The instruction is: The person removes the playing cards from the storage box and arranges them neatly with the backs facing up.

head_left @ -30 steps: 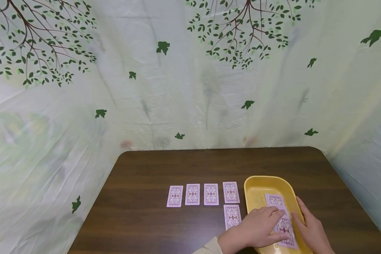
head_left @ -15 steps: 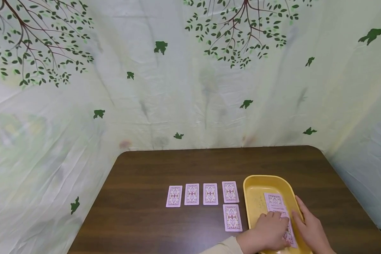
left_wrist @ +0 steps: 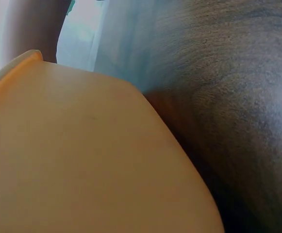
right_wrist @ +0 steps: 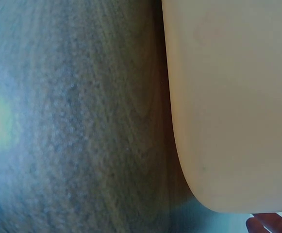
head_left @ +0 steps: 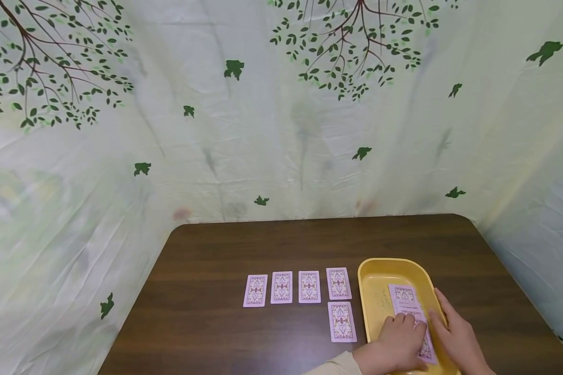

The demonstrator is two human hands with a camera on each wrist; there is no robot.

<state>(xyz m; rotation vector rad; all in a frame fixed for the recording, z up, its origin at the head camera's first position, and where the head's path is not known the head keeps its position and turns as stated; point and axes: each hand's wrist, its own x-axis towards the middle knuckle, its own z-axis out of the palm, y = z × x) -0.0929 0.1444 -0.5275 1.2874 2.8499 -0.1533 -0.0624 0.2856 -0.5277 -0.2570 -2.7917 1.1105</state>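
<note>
Purple-backed playing cards [head_left: 405,295] lie in an overlapping column inside a yellow tray [head_left: 375,278]. My left hand [head_left: 400,338] reaches over the tray's left side, its fingers bent over the lower card and its thumb at the near end. The hand covers much of that card. At the tray's right side, my right hand [head_left: 462,338] holds the rim, thumb toward the inside and fingers along the outside. Both wrist views are mostly filled by the tray's outer wall [left_wrist: 92,145]; a few fingertips [right_wrist: 272,224] show at the corner of the right one.
Left of the tray, a row of face-down cards [head_left: 309,287] lies on the dark wooden table [head_left: 225,338]. One more card [head_left: 342,322] sits just below the row's right end. A leaf-printed cloth [head_left: 262,130] hangs behind the table.
My left hand has shifted right and toward me over the cards, and its fingers have bent. The card beside the tray is now fully uncovered. The right hand keeps its place on the rim.
</note>
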